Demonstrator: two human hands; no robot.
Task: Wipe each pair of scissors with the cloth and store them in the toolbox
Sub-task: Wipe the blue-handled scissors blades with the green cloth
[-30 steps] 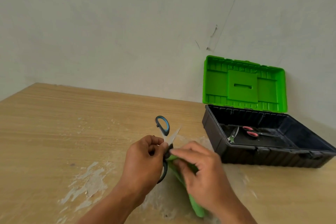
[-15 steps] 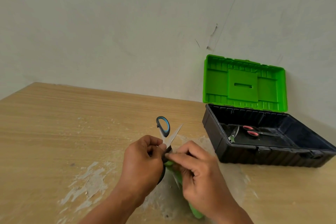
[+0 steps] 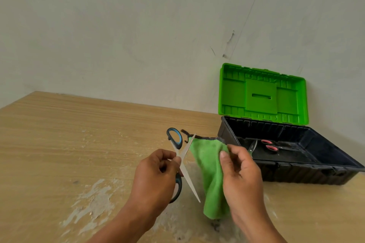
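Head view: at lower centre of the frame the left hand (image 3: 156, 175) pinches the scissors (image 3: 189, 180) near the pivot, thumb against curled fingers, with the blades crossed open above the table (image 3: 69, 134). Just to the right, the right hand (image 3: 241, 179) pinches the top edge of the cloth (image 3: 209, 173) between thumb and fingers, and the rest of it hangs loose. Whether the cloth touches the upper blade tip I cannot tell. To wipe well, I would fold the cloth over one blade at a time and draw it from pivot to tip along the flat, keeping fingertips off the edge and the left hold steady. The toolbox (image 3: 296, 173) stands open at right, one pair (image 3: 269, 147) already inside.
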